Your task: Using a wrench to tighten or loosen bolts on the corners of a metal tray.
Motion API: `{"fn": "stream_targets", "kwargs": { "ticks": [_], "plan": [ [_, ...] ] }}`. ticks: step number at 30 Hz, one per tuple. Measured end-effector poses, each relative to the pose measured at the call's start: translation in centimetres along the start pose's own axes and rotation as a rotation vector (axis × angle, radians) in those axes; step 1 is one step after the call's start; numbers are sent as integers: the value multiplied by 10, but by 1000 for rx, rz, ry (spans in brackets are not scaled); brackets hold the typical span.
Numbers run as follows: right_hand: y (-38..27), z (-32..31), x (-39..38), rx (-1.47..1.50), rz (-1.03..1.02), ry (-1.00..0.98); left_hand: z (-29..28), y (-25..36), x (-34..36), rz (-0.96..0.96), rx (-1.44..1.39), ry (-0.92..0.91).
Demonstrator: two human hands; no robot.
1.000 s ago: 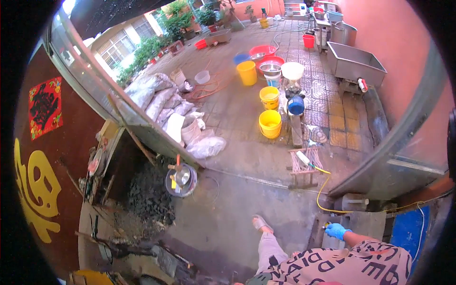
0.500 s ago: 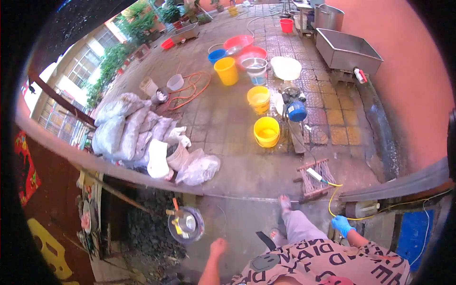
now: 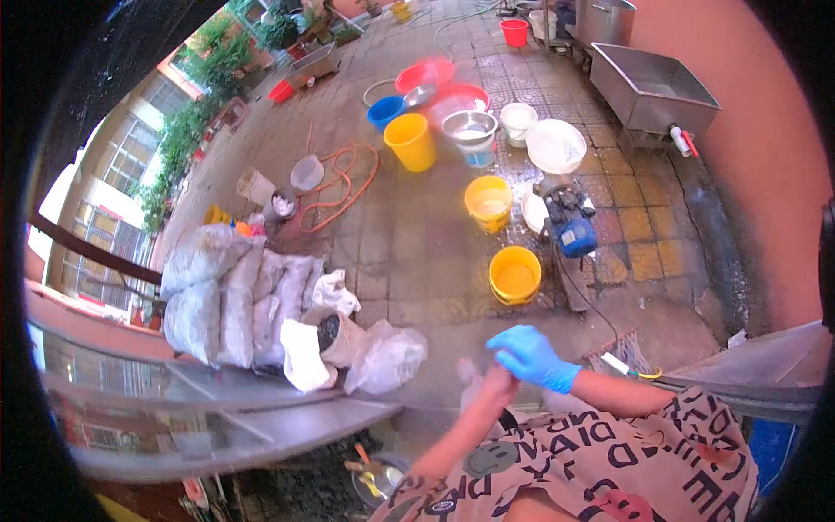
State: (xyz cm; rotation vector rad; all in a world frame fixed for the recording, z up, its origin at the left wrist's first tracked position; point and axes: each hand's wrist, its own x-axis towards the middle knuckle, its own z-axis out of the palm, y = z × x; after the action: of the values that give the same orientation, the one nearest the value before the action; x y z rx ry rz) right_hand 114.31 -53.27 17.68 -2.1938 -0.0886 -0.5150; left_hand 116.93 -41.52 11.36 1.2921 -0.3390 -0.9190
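Both of my hands are together in front of my body, above the doorway floor. My right hand point(image 3: 532, 355) wears a blue rubber glove; its fingers are stretched out, loosely bent and reaching to the left. My left hand point(image 3: 497, 381) is bare and comes up underneath, touching or nearly touching the glove. The glove covers its fingers, so whether they hold anything cannot be seen. Beyond the hands stands a yellow bucket point(image 3: 515, 277). A blue electric motor point(image 3: 576, 237) on a narrow stand is to its right.
Full plastic sacks point(image 3: 217, 304) are piled at left, with a clear plastic bag point(image 3: 387, 358) beside them. Farther out are another yellow bucket point(image 3: 488, 209), a white basin point(image 3: 557, 148), a steel bowl point(image 3: 470, 127) and a steel sink point(image 3: 652, 87). An orange hose point(image 3: 348, 187) lies coiled.
My hands, apart before, have come together in front of me, the gloved right one moving left and the left one forward. The view has shifted, and a glass-paned door now shows at lower left.
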Motion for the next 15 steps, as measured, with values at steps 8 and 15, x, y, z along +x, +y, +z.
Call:
{"fn": "stream_targets", "kwargs": {
  "ticks": [8, 15],
  "plan": [
    [80, 96, 165, 523, 408, 172, -112, 42, 144, -403, -866, 7],
    [175, 126, 262, 252, 451, 339, -174, 115, 255, -525, -779, 31]
  ]
}}
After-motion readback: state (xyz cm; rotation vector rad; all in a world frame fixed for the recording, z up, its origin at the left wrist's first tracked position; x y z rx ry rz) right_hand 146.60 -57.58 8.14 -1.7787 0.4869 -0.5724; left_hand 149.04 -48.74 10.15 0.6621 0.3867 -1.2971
